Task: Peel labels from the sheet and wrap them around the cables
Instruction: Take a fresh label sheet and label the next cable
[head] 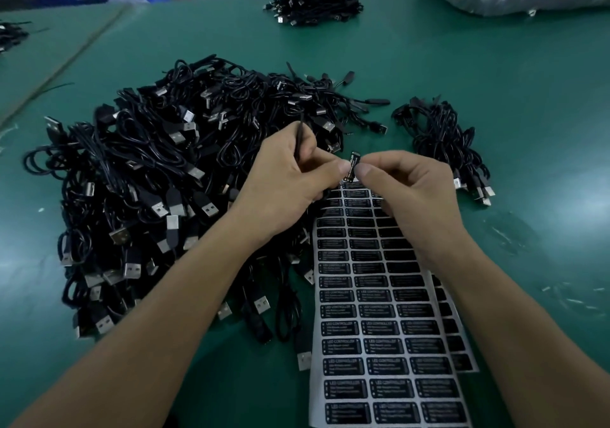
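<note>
Left hand (290, 180): fingers curled round a thin black cable (301, 123), thumb tip against the label.
Right hand (409, 190): thumb and forefinger pinch a small black label (354, 163), held upright between both hands above the sheet's far end.
Label sheet (379, 299): flat on the green table (495, 74), with rows of black "LED CONTROLLER" labels.
Cable heap (158, 177): black USB cables, left of the sheet, partly under the left forearm.
Small bundle (442, 137): cables lying right of the hands, apart from the heap.
</note>
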A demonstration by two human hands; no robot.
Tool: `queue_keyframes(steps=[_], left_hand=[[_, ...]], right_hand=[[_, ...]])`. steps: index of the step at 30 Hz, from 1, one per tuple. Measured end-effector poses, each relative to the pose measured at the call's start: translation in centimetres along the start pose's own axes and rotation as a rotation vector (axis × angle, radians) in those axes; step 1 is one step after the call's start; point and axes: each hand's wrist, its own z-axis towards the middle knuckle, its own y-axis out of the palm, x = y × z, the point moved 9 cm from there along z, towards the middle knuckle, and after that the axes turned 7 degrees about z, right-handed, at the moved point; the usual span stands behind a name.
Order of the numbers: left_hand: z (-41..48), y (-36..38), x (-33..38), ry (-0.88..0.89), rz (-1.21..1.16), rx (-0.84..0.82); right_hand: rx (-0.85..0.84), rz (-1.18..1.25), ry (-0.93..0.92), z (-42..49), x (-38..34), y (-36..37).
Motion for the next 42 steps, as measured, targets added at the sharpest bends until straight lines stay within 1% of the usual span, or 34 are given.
queue_keyframes(steps=[4, 5, 8, 10, 12, 14, 16, 17, 18, 20, 21, 22, 23, 26, 28, 31, 35, 39, 42], left_hand=[[0.1, -0.4, -0.2, 0.006, 0.069, 0.026], [0.1, -0.6, -0.1, 0.016, 0.14, 0.048], [-0.2, -1.3, 0.5, 0.077, 0.451, 0.121], [-0.5, -1.5, 0.6, 0.12, 0.591, 0.111], [-0.6, -1.8, 0.8, 0.176, 0.75, 0.137], [-0.9, -2.4, 1.8, 0.235, 0.812, 0.223], [-1.2, -3.4, 2.6, 0.228, 0.739, 0.319], [-1.3, -4.0, 2.8, 0.194, 0.622, 0.353], [-1.2, -4.8, 2.8, 0.14, 0.447, 0.364], [-0.9, -5.6, 2.7, 0.013, 0.012, 0.312], [-0.7, -5.4, 2.7, -0.035, -0.139, 0.266], [-0.6, -5.0, 2.7, -0.069, -0.203, 0.225], [-0.6, -4.4, 2.5, -0.105, -0.208, 0.192], [-1.1, -1.6, 0.3, -0.221, -0.107, 0.079], [-1.5, 0.5, -1.3, -0.25, -0.145, 0.007], [-1.6, 1.6, -2.8, -0.256, -0.18, -0.013], [-1.4, 1.5, -3.4, -0.229, -0.133, -0.022], [-1.8, 1.4, -3.3, -0.17, -0.072, -0.052], [-1.9, 1.5, -3.4, -0.162, -0.083, -0.061]], right_hand=[[-0.009, -0.002, 0.023, 0.1, 0.2, 0.2], [-0.004, -0.01, 0.031, 0.1, 0.3, 0.2], [0.048, 0.004, 0.064, 0.2, 0.7, -0.4], [0.077, 0.021, 0.08, 0.3, 0.9, -0.6], [0.095, 0.013, 0.085, 0.3, 1.0, -0.7], [0.119, 0.006, 0.085, 0.3, 1.0, -0.9], [0.136, 0.003, 0.089, 0.3, 1.1, -1.1], [0.138, 0.001, 0.093, 0.3, 1.1, -1.2], [0.135, 0.0, 0.097, 0.3, 1.2, -1.2], [0.126, -0.005, 0.099, 0.2, 1.1, -1.1], [0.123, -0.012, 0.096, 0.2, 1.0, -1.2], [0.122, -0.017, 0.093, 0.2, 0.9, -1.2], [0.121, -0.019, 0.091, 0.2, 0.8, -1.2], [0.137, -0.008, 0.09, 0.2, 0.7, -1.1], [0.157, -0.005, 0.096, 0.2, 0.6, -1.2], [0.148, 0.054, 0.078, 0.1, 0.1, -1.1], [0.094, 0.128, 0.058, -0.1, -0.4, -0.3], [0.039, 0.324, 0.163, -0.3, 0.2, 1.0], [0.05, 0.365, 0.219, -0.4, 0.6, 1.2]])
